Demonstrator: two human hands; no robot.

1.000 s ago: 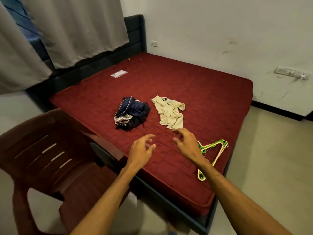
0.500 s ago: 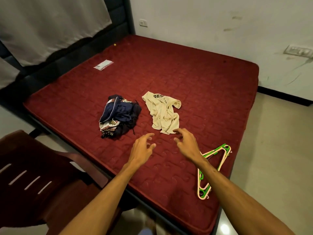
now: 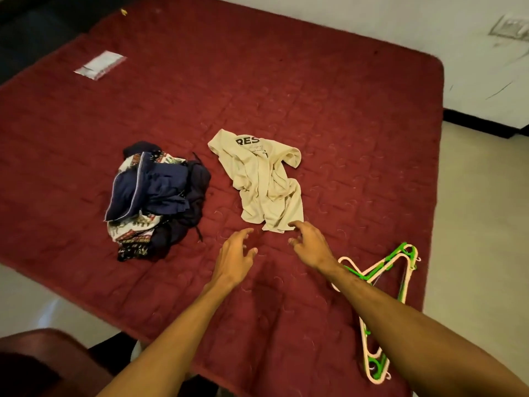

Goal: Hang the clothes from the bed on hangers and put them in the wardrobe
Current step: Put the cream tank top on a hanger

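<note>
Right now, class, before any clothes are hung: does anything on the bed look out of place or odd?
The cream T-shirt lies crumpled on the mattress, with a dark clothes pile bunched to its left. The hangers lie crossed over each other near the mattress's right edge. A small pale packet sits stray at the far left.

Crumpled cream shirt [image 3: 263,181], black lettering uppermost, lies mid-bed [image 3: 343,96] before me. Left of it and apart sits a heap [image 3: 156,196] of navy and patterned clothes. Green and pale hangers [image 3: 389,260] lie flat, overlapping, near the edge on my right.
</note>
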